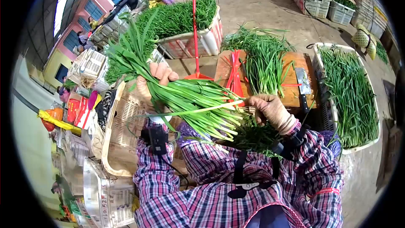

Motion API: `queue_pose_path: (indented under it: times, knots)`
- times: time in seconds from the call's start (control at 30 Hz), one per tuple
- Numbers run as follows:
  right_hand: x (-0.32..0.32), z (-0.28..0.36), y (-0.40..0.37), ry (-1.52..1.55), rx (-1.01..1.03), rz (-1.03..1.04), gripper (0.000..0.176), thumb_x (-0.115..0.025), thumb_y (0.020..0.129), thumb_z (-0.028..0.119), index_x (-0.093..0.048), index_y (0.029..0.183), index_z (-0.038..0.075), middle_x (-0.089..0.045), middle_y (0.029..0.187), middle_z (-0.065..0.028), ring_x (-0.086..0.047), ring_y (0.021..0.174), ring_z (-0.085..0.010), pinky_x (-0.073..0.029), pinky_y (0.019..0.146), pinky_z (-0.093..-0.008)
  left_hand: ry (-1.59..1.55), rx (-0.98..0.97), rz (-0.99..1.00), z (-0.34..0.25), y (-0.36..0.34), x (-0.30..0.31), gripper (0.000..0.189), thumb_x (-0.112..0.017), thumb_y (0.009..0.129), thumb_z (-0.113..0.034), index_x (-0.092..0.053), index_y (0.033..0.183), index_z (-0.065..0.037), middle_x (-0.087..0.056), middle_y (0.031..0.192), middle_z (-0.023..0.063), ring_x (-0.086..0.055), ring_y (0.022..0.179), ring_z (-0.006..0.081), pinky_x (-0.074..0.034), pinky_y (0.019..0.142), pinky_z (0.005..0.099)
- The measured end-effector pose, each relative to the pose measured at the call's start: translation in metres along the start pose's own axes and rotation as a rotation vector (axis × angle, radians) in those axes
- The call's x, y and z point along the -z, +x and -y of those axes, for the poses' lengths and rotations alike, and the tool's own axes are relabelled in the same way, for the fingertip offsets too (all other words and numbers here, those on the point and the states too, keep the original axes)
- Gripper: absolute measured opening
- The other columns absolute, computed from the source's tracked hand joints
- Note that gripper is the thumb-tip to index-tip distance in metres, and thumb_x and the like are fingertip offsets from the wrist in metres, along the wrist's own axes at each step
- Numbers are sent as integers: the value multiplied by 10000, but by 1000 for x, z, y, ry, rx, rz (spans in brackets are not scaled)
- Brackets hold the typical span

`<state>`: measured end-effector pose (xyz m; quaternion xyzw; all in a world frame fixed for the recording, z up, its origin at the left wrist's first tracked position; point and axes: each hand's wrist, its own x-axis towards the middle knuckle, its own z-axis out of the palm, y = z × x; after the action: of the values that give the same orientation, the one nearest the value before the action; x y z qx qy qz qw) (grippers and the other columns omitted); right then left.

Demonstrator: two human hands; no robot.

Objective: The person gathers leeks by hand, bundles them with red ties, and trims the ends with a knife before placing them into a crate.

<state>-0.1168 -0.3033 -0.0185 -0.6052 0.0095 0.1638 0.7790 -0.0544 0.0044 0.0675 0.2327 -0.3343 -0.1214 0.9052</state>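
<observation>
My left hand (157, 78) is wrapped round a thick bunch of garlic chives (196, 101), its leaves fanning to the upper left and its pale stem ends pointing right. My gloved right hand (272, 110) is closed at those stem ends, with finger and thumb on the tip of a single chive stalk (185, 112) that lies across the bunch. Beyond it, a loose heap of chives (265, 67) rests on a wooden board (291, 98). Red strips (235, 74) lie left of the heap, and a cleaver (303, 82) with a black handle lies right of it.
A crate of chives (350, 97) stands at the right, another crate (192, 42) ahead. An empty beige basket (122, 133) is by my left arm. A red pole (195, 33) rises ahead from a dustpan. White crates (112, 202) and bags (80, 109) line the left.
</observation>
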Motion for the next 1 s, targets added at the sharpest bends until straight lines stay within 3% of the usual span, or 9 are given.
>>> queue_pose_path:
  times: [0.2, 0.27, 0.37, 0.43, 0.47, 0.63, 0.77, 0.93, 1.0]
  knots:
    - [-7, 1, 4, -257, -88, 79, 291, -662, 867, 314, -654, 818, 27, -532, 539, 5, -462, 387, -87, -349, 367, -234, 152, 55, 7, 19, 6, -15, 308, -600, 830, -264, -375, 673, -124, -342, 664, -23, -344, 552, 111, -364, 745, 332]
    - [-12, 8, 1, -306, -108, 97, 286, -701, 835, 316, -665, 824, 32, -566, 610, 15, -490, 490, -72, -396, 435, -232, 122, 93, 227, 27, 12, -8, 335, -539, 865, -317, -392, 682, -77, -367, 680, 15, -395, 560, 157, -439, 763, 389]
    - [-3, -19, 14, -468, 162, 74, 225, -699, 841, 221, -662, 836, 0, -607, 692, 11, -511, 638, -67, -437, 587, -226, 203, 40, 88, 44, 10, -18, 377, -533, 861, -399, -430, 701, -75, -371, 647, 19, -399, 524, 160, -479, 739, 426]
    - [-1, -19, 15, -709, 179, 68, 151, -676, 847, 140, -655, 883, -6, -596, 675, 14, -498, 622, -58, -422, 552, -234, 231, 68, 15, 45, 10, -18, 392, -552, 847, -405, -419, 667, -83, -364, 631, 21, -395, 508, 170, -489, 768, 442]
    - [-1, -17, 7, -531, 53, 87, 144, -673, 847, 130, -651, 899, -2, -595, 675, 9, -493, 613, -61, -413, 542, -239, 277, 84, -2, 43, 9, -15, 392, -556, 844, -399, -414, 658, -85, -365, 632, 22, -397, 508, 173, -487, 789, 444]
    - [13, -28, -6, -529, 162, 130, 176, -666, 839, 151, -646, 933, 3, -623, 687, -58, -525, 616, -92, -455, 591, -271, 213, 80, -29, 43, 3, -7, 341, -562, 861, -349, -427, 700, -80, -361, 654, 18, -408, 544, 169, -476, 831, 448]
    - [25, -17, -23, -1066, 273, 133, 231, -641, 768, 266, -650, 903, 79, -635, 777, -186, -611, 746, -367, -479, 658, -440, 273, 49, -26, 49, 2, -9, 349, -561, 886, -354, -393, 697, -113, -324, 650, -11, -371, 536, 138, -452, 848, 437]
    - [71, -52, -43, -1471, 58, 359, 292, -572, 803, 368, -653, 899, 105, -639, 768, -156, -612, 762, -363, -472, 675, -471, 67, 62, 161, 33, 5, 16, 308, -550, 900, -277, -362, 713, -120, -349, 727, -2, -383, 597, 138, -399, 903, 428]
    - [75, -51, -44, -1849, -275, 673, 307, -571, 809, 385, -669, 944, 128, -650, 793, -135, -628, 791, -340, -490, 698, -450, 71, 95, 161, 25, 6, 21, 309, -563, 887, -279, -360, 715, -121, -347, 721, -7, -366, 586, 125, -394, 906, 404]
